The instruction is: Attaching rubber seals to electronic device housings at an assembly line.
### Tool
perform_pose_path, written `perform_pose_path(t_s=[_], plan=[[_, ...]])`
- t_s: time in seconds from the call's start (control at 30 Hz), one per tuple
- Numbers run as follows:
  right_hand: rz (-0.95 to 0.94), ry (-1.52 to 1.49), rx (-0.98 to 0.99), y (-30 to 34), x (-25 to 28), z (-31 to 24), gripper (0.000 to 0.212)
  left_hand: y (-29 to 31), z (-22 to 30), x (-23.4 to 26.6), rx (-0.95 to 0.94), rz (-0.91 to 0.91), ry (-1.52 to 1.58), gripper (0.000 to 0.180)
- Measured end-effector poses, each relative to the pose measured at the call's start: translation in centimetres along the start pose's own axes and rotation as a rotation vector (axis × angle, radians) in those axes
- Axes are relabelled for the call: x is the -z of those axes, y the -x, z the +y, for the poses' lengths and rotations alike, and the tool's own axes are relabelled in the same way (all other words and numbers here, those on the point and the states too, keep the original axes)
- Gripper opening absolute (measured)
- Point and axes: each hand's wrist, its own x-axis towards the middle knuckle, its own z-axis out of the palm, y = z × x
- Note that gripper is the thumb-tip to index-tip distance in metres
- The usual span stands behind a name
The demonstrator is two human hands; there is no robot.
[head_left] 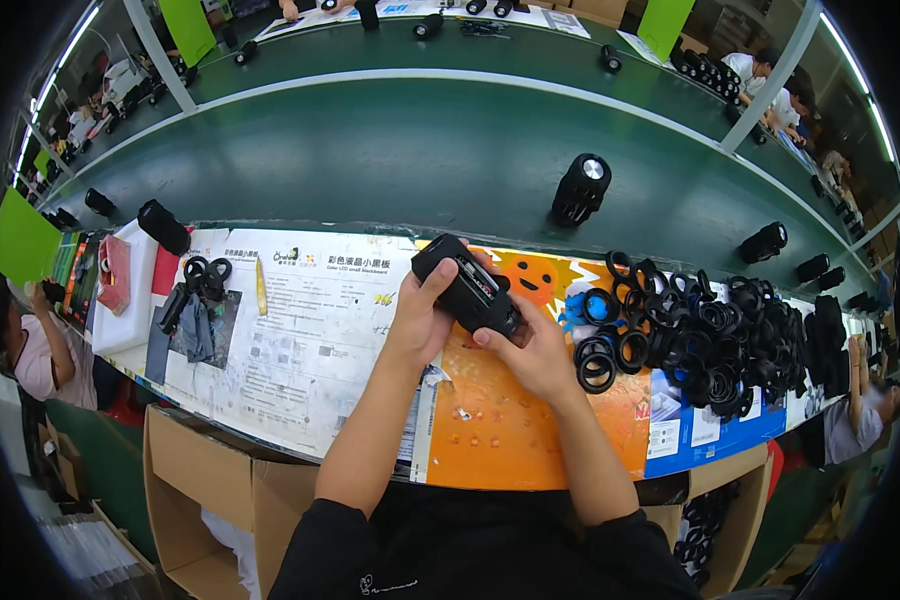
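Observation:
A black cylindrical speaker [462, 287] is held tilted above the table, its long panel with a recessed slot facing up. My left hand [422, 318] is closed round its left side, thumb on top. At its lower right end, my right hand [532, 352] grips with the thumb and fingers. Right of my hands lies a heap of black rings [690, 340], a few with blue parts. Loose black rings [596, 365] sit at the heap's near left edge, on the orange sheet [530, 430].
Beyond the table runs a green conveyor belt [370, 150], where another black speaker [581, 190] stands. At left are black looped pieces [207, 275], a yellow stick-like tool [261, 288] and a white foam block [130, 290]. Cardboard boxes [200, 500] stand below the front edge. Other people sit at both sides.

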Motion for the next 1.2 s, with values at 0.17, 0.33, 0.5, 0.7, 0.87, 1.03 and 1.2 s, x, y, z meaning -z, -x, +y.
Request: perform_pose_path(t_s=[0.17, 0.33, 0.5, 0.7, 0.87, 1.03, 1.2], plan=[[-0.002, -0.103, 0.062, 0.5, -1.6, -0.4, 0.090, 0.0, -0.7, 1.0, -0.168, 0.072, -0.091, 0.062], [0.074, 0.308, 0.332, 0.6, -2.8, -0.6, 0.091, -0.1, -0.3, 1.8, -0.287, 0.074, -0.113, 0.080], [0.065, 0.289, 0.359, 1.1, -3.1, -0.1, 0.090, 0.0, 0.0, 2.7, -0.176, -0.151, -0.005, 0.094], [0.085, 0.213, 0.388, 1.4, -3.2, 0.6, 0.087, 0.0, -0.8, 2.8, -0.144, -0.209, 0.087, 0.088], [0.069, 0.150, 0.343, 1.5, -2.9, 0.9, 0.086, 0.2, -0.9, 2.7, -0.116, -0.210, 0.088, 0.082], [0.041, 0.104, 0.334, 1.5, -2.8, 0.8, 0.087, 0.4, -1.2, 2.2, -0.107, -0.203, 0.089, 0.080], [0.016, 0.078, 0.320, 1.6, -2.6, 1.3, 0.089, 0.7, -1.1, 1.4, -0.131, -0.180, 0.059, 0.077]])
